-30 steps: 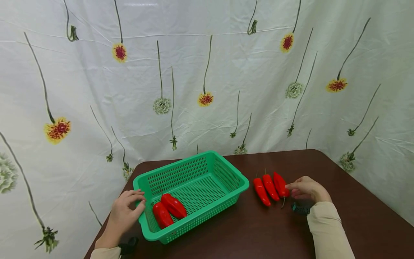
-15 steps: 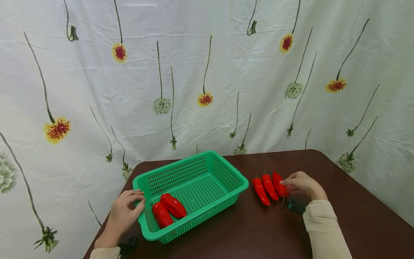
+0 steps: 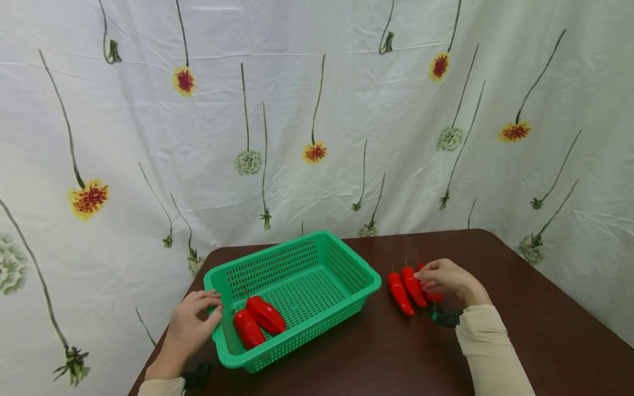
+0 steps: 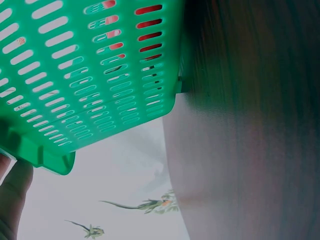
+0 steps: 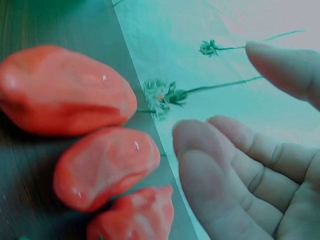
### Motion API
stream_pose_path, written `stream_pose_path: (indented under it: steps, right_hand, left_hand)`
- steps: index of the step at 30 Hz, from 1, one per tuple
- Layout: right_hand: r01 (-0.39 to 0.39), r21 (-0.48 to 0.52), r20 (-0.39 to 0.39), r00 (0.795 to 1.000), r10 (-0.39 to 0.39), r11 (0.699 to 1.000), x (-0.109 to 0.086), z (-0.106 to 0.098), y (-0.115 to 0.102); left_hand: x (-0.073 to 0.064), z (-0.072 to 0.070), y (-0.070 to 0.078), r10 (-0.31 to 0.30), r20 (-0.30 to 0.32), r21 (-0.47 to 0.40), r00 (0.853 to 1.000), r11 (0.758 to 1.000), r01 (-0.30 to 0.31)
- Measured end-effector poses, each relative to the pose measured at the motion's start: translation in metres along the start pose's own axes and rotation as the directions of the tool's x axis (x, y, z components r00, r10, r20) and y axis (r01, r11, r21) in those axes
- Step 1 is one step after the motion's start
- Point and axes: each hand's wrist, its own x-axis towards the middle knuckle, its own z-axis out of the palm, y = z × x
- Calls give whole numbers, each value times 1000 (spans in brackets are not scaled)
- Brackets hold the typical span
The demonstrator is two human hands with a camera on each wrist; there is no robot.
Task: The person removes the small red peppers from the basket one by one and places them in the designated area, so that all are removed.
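My left hand (image 3: pixel 190 324) holds the left rim of a green plastic basket (image 3: pixel 317 324); in the left wrist view a finger (image 4: pixel 15 192) meets the underside of its lip. Two red peppers (image 3: pixel 249 329) lie in the basket's near left corner. On the table to the right, three more red peppers (image 3: pixel 400 293) lie side by side, stems at differing ends. Over the rightmost pepper (image 3: pixel 434 297) hovers my right hand (image 3: pixel 448 278), partly hiding it. In the right wrist view, a gap separates the thumb (image 5: pixel 285 70) from the bent fingers, with nothing between them.
The dark brown table (image 3: pixel 386 352) has a rounded far right corner. A white curtain (image 3: pixel 297 192) printed with flowers hangs right behind it. Dark bands sit at both wrists, and the left one (image 3: pixel 197 375) is near the basket's front left corner.
My right hand has moved left and slightly away from me, from beside the rightmost pepper to above it and towards the middle one. The left hand and the basket have stayed still.
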Motion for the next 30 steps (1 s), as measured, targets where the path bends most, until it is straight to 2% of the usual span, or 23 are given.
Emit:
stream_pose_path:
  steps: [11,17,30]
  right_hand:
    - [64,52,63,996,-67,997,8,17,-10]
    - [113,72,117,986,-121,991,10,24,-19]
    - [157,104,176,969,-174,982,9,39,-38]
  left_hand:
    - [0,0,1,-10,10,8,1000,1000,10]
    - [1,-1,2,-15,10,6,1000,1000,15]
    - [1,-1,2,3,-3,8,1000,1000,-3]
